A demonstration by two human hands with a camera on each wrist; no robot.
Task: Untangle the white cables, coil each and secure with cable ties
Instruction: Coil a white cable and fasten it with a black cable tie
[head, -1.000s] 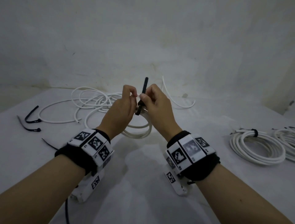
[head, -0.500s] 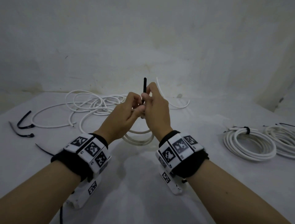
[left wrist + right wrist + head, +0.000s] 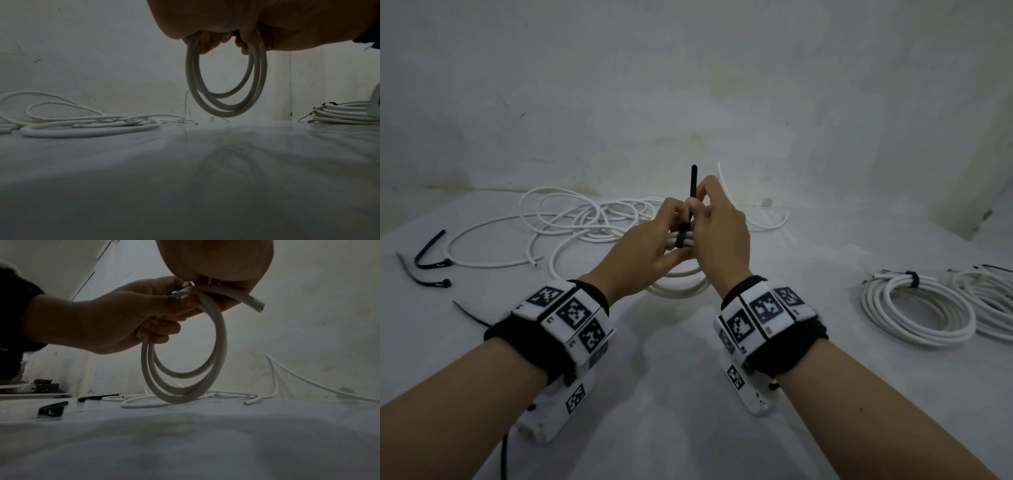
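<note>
Two hands meet above a pale table (image 3: 688, 394), both closed on a small coil of white cable (image 3: 681, 287) held clear of the surface. The left hand (image 3: 643, 250) grips the top of the coil, thumb and curled fingers wrapped round the bunched strands; the right hand (image 3: 722, 240) closes on the same bundle from the other side and pinches a black cable tie (image 3: 692, 192). The tie is wrapped across the strands between the two hands, and its free tail stands nearly upright, long axis vertical, tip pointing up toward the wall. From the right wrist view the coil (image 3: 185, 369) hangs below the hands as an upright ring of about three turns, its plane vertical, with one cut end (image 3: 259, 306) sticking out to the side past the right hand's fingers. The left wrist view shows the same ring (image 3: 224, 91) hanging from the fingers, its lowest turn above the table.

Beyond the hands, a loose tangle of white cable (image 3: 585, 219) sprawls flat across the far left of the table. Spare black ties (image 3: 431, 260) lie near its left edge. To the right, well apart from the hands, two finished coils (image 3: 917, 308) lie flat side by side, the nearer one bound with a black tie (image 3: 911, 279).
</note>
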